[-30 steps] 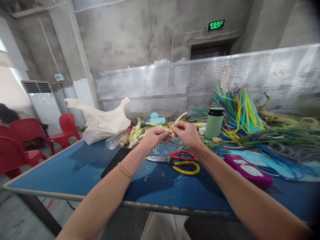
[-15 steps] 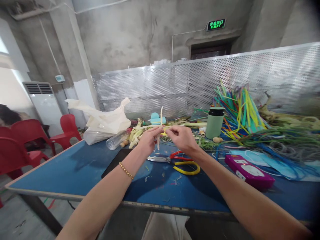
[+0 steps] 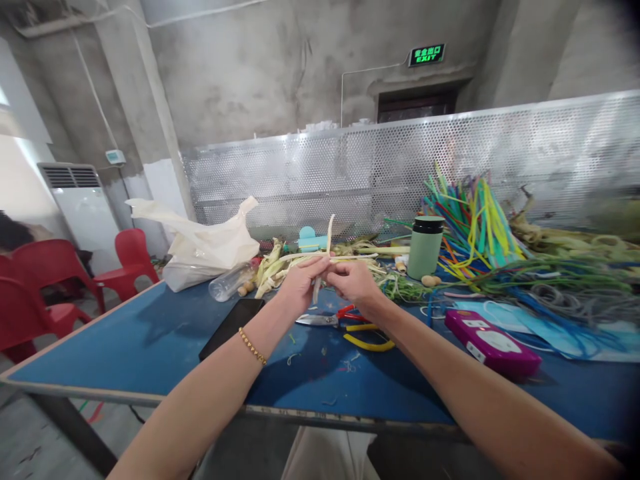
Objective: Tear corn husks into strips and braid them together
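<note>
Pale flat plant strips (image 3: 331,232), which look like husk, cross each other between my hands above the blue table. One strip stands up and hangs down below the fingers; others stretch sideways. My left hand (image 3: 302,281), with a gold bead bracelet (image 3: 251,345) at the wrist, pinches the strips near their crossing. Closed beside it, my right hand (image 3: 354,281) has its thumb and fingertips pressed against the same crossing. The fingertips partly hide how the strips meet. Below the hands lie scissors (image 3: 317,321) with red and yellow handles, partly covered by my right forearm.
A black phone-like slab (image 3: 231,328) lies left of the scissors. Behind are a plastic bag (image 3: 210,247), a clear bottle (image 3: 227,285) and loose husks (image 3: 273,267). On the right stand a green jar (image 3: 425,250), a magenta device (image 3: 493,343) and coloured strips (image 3: 483,227).
My right hand has moved left, closing up against my left hand at the crossing. A strip end now shows above my right hand. The view has shifted slightly.
</note>
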The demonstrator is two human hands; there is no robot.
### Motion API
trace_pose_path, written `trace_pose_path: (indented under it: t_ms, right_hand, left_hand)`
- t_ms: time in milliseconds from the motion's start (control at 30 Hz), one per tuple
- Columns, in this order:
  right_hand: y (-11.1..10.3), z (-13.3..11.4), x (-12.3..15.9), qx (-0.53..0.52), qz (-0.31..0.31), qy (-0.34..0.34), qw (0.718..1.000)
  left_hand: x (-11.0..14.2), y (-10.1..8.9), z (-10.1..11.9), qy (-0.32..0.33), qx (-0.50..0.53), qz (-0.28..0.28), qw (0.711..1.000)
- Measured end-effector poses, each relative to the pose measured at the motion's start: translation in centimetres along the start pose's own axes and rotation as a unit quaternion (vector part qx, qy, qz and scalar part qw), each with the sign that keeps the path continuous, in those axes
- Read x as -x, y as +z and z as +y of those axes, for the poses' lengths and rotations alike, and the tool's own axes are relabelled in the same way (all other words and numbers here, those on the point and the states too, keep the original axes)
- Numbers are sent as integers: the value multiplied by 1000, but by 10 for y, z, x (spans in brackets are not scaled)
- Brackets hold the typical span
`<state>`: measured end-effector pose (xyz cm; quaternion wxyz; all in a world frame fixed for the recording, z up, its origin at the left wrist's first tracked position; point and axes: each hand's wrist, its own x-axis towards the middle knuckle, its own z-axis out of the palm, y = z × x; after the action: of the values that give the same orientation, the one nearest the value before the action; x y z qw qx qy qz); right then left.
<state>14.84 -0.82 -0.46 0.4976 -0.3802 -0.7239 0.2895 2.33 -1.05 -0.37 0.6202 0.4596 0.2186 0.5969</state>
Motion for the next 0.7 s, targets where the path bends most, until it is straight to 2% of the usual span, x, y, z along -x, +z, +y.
trace_pose_path:
  t_ms: [167, 367, 500, 700]
  right_hand:
    - [-1, -9, 4, -4, 19, 26, 999]
    - [0, -8, 6, 20, 5, 53, 998]
    - [3, -7, 6, 18, -2, 58, 998]
    - [11, -15, 10, -139, -13, 115, 983]
  left_hand:
    - [2, -1, 3, 23, -65, 35, 997]
    - [1, -2, 1, 51, -77, 2, 996]
    - [1, 0, 0, 68, -71, 26, 995]
    - [2, 3, 5, 85, -71, 48, 993]
